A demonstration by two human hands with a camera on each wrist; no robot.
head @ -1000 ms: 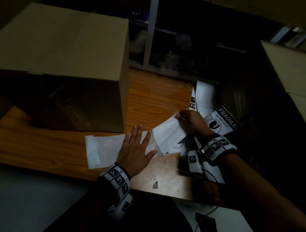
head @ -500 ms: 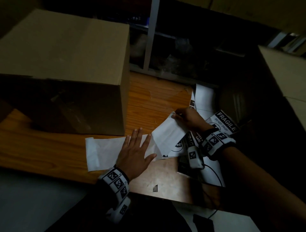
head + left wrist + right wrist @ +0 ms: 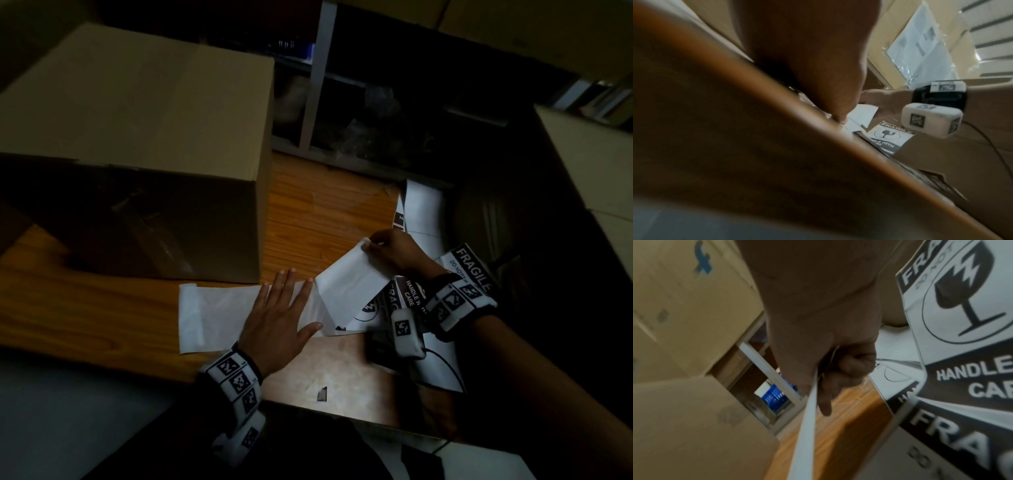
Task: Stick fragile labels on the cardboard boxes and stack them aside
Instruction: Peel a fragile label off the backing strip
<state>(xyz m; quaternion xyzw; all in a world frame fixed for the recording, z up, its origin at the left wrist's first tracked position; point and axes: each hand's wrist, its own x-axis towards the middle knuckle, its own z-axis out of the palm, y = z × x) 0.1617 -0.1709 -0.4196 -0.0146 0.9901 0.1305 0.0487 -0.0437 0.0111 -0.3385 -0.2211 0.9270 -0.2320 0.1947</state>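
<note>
A large brown cardboard box (image 3: 137, 120) stands on the wooden table (image 3: 325, 212) at the left. In front of it lies a white backing strip (image 3: 212, 315). My left hand (image 3: 287, 308) presses flat on that strip, fingers straight and spread. My right hand (image 3: 370, 244) pinches the far corner of a white label (image 3: 352, 287), folded up off the strip with its blank side showing. In the right wrist view the label's edge (image 3: 807, 426) runs from between thumb and curled fingers (image 3: 851, 368). Printed fragile labels (image 3: 469, 270) lie under my right wrist.
More fragile labels (image 3: 972, 305) overlap at the table's right end, one of them (image 3: 888, 136) near the front edge. Another cardboard box (image 3: 589, 164) stands at the right. A metal shelf frame (image 3: 318, 85) runs behind the table. Bare wood shows between box and labels.
My right hand has drawn the pinched label corner slightly to the left. My left hand stays flat on the strip.
</note>
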